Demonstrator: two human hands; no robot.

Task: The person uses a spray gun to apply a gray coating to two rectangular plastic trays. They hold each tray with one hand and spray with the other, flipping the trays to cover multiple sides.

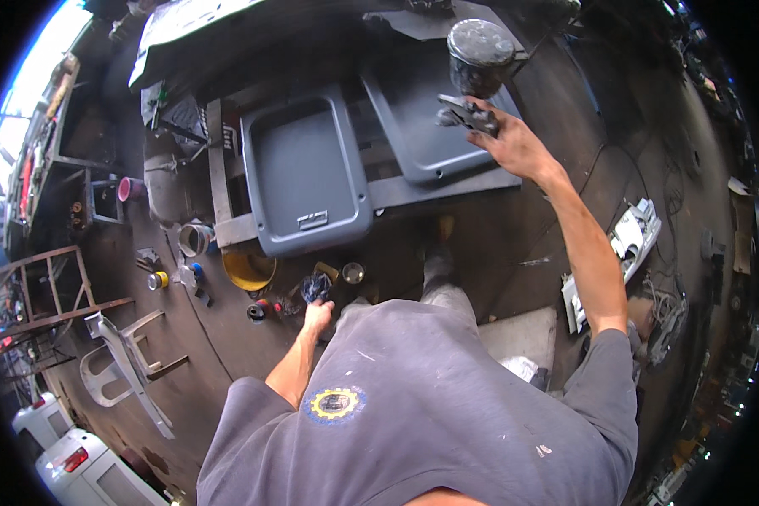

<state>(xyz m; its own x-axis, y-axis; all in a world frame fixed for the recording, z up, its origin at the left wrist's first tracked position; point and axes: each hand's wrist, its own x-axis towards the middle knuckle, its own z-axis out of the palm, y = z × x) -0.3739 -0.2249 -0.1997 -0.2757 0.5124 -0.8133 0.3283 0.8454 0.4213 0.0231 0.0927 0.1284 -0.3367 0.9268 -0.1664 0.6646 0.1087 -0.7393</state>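
My right hand (516, 145) is raised at the upper right, its fingers closed round a spray gun (465, 115). A round, paint-stained cup (481, 57) tops the gun. Low and near my legs, my left hand (318, 314) is closed on a crumpled dark rag (315, 287). Ahead of me a grey rectangular panel (304, 169) with a raised rim and rounded corners lies on a work stand (243, 229). To its right lies a similar grey panel (422, 126), partly behind the spray gun and my right hand.
A yellow bucket (250, 270), a tin (196, 240) and several small containers stand on the floor left of the stand. A metal frame (126, 363) lies farther left. White car parts (631, 240) and a dark hose (594, 164) lie at the right.
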